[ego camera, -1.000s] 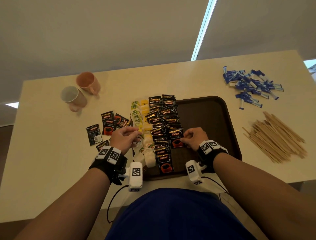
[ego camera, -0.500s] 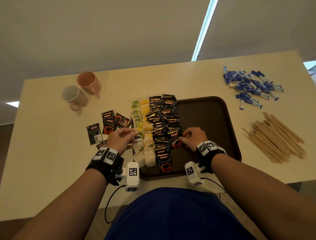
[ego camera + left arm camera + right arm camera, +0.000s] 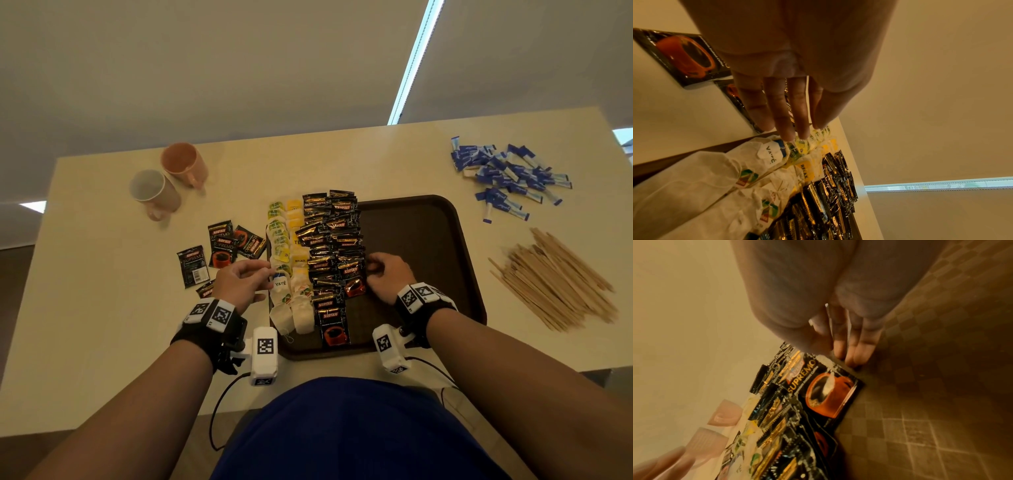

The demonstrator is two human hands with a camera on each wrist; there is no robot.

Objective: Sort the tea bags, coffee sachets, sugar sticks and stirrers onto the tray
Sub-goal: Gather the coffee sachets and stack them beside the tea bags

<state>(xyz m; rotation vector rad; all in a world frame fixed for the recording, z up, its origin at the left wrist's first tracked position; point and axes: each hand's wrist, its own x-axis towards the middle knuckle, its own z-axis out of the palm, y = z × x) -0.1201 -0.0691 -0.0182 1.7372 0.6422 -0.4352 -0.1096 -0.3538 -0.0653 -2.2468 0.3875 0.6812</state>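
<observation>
A dark brown tray (image 3: 428, 240) holds two columns of tea bags (image 3: 284, 240) along its left edge and two columns of black coffee sachets (image 3: 329, 233) beside them. My left hand (image 3: 265, 274) reaches over the near tea bags, its straight fingers (image 3: 789, 129) touching their paper tags and gripping nothing. My right hand (image 3: 368, 274) rests its fingertips (image 3: 855, 358) on the tray floor, right beside a sachet with an orange cup (image 3: 824, 391). A few more coffee sachets (image 3: 222, 246) lie on the table left of the tray. Blue sugar sticks (image 3: 507, 174) and wooden stirrers (image 3: 555, 277) lie in heaps to the right.
Two mugs, one peach (image 3: 185, 164) and one pale (image 3: 154, 188), lie on their sides at the back left. The right half of the tray shows bare floor. The table's near edge runs just below the tray, with wrist-camera cables hanging there.
My left hand has drifted slightly toward me along the tea bag column and its fingers have straightened. The right hand has stayed by the orange-cup sachet.
</observation>
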